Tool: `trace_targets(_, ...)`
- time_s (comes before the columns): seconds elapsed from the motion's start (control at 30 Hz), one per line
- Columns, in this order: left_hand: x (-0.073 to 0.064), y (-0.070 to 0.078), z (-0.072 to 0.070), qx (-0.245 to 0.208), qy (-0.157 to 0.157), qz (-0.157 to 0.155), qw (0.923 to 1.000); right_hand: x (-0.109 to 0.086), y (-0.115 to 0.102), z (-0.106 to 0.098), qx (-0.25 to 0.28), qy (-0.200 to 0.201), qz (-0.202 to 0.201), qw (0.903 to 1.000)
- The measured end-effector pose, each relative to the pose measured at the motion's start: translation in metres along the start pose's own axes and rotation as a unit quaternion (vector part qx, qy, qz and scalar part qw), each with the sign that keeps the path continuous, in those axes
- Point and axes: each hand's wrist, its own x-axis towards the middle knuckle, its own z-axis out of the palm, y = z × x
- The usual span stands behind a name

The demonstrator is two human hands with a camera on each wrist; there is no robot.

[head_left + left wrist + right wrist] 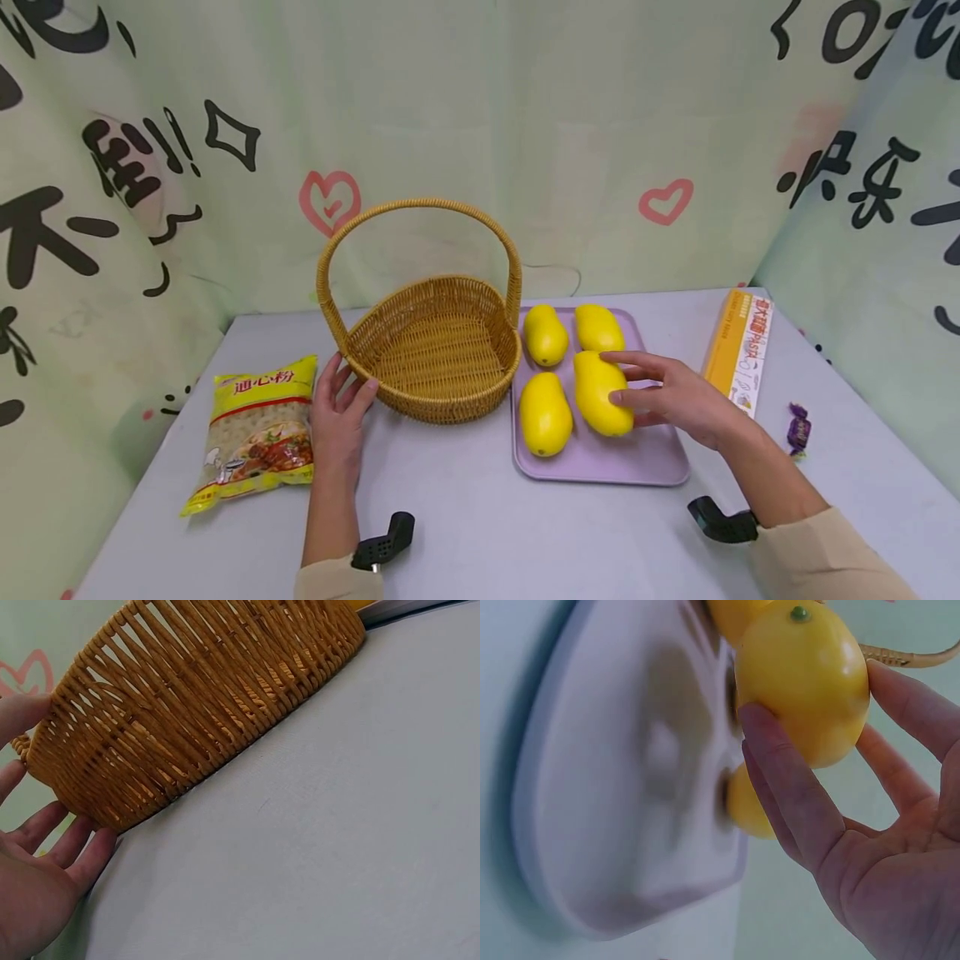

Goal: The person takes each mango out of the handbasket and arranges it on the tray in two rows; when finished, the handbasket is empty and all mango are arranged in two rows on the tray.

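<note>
A brown wicker basket [438, 350] with a tall arched handle stands at the centre of the table. My left hand [341, 417] rests its spread fingers and thumb against the basket's left end, and in the left wrist view the fingertips [97, 851] touch the woven outer wall. My right hand [675, 400] holds a yellow mango [602, 396] between thumb and fingers above the lilac tray [630, 462]. Other mangoes [545, 414] lie on that tray. In the right wrist view the held mango [806, 682] shows a green stem spot.
A yellow bag of macaroni [258, 429] lies left of my left forearm. At the right are an orange and white pasta box [738, 350] and a purple wrapped candy [798, 431]. A printed curtain [480, 150] hangs behind the table.
</note>
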Motion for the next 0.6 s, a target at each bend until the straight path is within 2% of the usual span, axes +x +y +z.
trace_targets(0.3, 0.0, 0.001, -0.001, 0.01, 0.007, -0.008, 0.9999, 0.005, 0.014, 0.003, -0.002, -0.009, 0.033, 0.9994)
trace_targets(0.6, 0.0, 0.002, 0.0, 0.009, 0.001, -0.004, 1.0, 0.0, 0.019, 0.001, 0.004, -0.009, 0.039, 0.9992)
